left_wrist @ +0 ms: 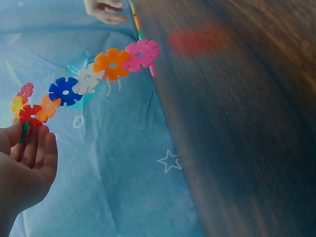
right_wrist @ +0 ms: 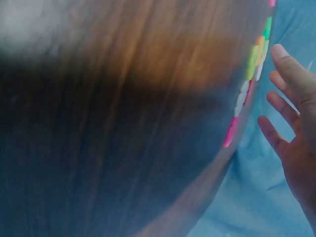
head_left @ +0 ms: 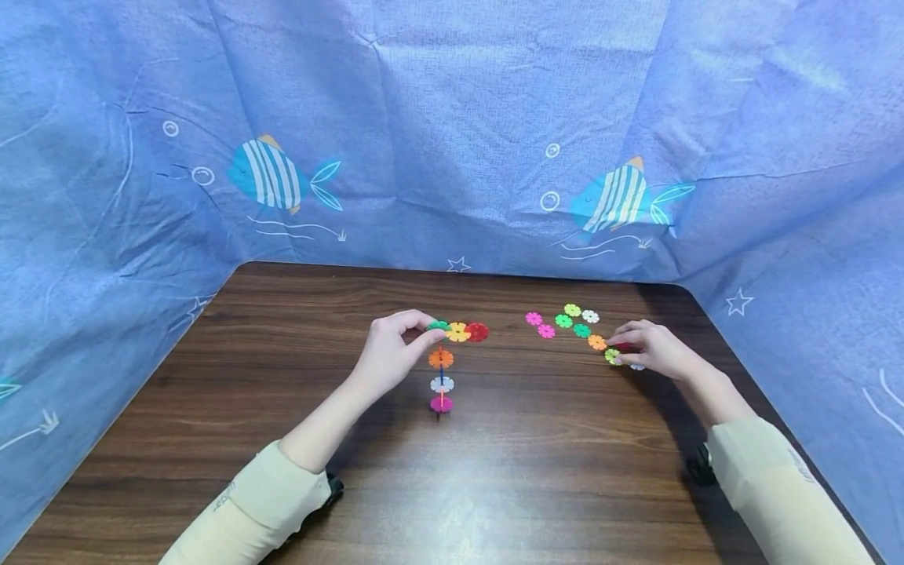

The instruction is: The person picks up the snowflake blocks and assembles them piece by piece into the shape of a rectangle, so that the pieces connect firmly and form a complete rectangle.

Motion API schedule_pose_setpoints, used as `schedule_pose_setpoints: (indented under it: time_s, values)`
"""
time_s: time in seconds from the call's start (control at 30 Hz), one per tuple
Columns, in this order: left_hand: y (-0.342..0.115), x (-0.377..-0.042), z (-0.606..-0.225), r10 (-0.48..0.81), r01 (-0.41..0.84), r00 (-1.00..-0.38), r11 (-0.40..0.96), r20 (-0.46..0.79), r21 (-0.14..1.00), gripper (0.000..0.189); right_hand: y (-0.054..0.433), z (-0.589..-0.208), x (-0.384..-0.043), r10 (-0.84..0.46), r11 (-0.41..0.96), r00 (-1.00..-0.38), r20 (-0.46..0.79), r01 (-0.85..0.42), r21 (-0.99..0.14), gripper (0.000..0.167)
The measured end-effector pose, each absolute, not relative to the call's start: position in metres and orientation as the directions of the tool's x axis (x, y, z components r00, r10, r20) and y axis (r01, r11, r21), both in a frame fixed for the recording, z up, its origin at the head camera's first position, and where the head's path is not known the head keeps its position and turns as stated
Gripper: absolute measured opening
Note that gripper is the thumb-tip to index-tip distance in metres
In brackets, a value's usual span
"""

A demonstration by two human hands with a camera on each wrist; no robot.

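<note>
My left hand (head_left: 388, 349) pinches a green notched plastic disc (head_left: 438, 325) between thumb and fingers. Joined discs extend from it: yellow (head_left: 457, 333) and red (head_left: 476, 333) to the right, and a column below with orange (head_left: 441, 359), blue (left_wrist: 65, 92), white (head_left: 442, 384) and pink (head_left: 441, 404). My right hand (head_left: 657, 349) is over the right end of the loose discs, near an orange disc (head_left: 597, 343) and a yellow-green disc (head_left: 612, 357). In the right wrist view its fingers (right_wrist: 282, 101) are spread apart, holding nothing. A red disc (head_left: 623, 346) is partly hidden by that hand.
More loose discs lie at the back right of the brown wooden table (head_left: 508, 486), among them a pink disc (head_left: 534, 318), a green disc (head_left: 563, 321) and a white disc (head_left: 591, 316). A blue fish-print cloth (head_left: 452, 141) hangs behind and beside the table.
</note>
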State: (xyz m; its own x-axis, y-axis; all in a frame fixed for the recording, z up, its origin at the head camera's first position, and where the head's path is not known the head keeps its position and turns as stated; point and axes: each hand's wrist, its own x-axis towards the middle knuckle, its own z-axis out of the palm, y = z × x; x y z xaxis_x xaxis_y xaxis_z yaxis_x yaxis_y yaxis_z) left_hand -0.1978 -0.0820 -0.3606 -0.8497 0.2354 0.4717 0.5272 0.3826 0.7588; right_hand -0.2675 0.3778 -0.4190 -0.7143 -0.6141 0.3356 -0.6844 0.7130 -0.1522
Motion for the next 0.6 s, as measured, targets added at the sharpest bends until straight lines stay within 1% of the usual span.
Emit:
schedule_pose_setpoints:
  time_s: [0.1,0.33,0.47,0.6]
  values:
    - [-0.0823,-0.1977,-0.3604,0.239,0.529,-0.849,0.387,0.472,0.755,0.009,0.3825,-0.4247,-0.2706,-0.621,0.713,-0.715,0.32,-0.685,-0.148,0.031]
    - [-0.0825,-0.1993,-0.3623,0.24,0.538,-0.843,0.381,0.481,0.752,0.008,0.3853,-0.4299,-0.2739,-0.583,0.759,-0.782,0.219,-0.621,-0.195,0.026]
    - [-0.0824,-0.1993,-0.3623,0.238,0.534,-0.845,0.382,0.478,0.754,0.008,0.3839,-0.4295,-0.2758,-0.556,0.777,-0.809,0.19,-0.587,-0.228,0.026]
    - [-0.0821,-0.2,-0.3629,0.237,0.53,-0.848,0.379,0.474,0.759,0.008,0.3841,-0.4302,-0.2787,-0.554,0.773,-0.808,0.2,-0.589,-0.237,0.026]
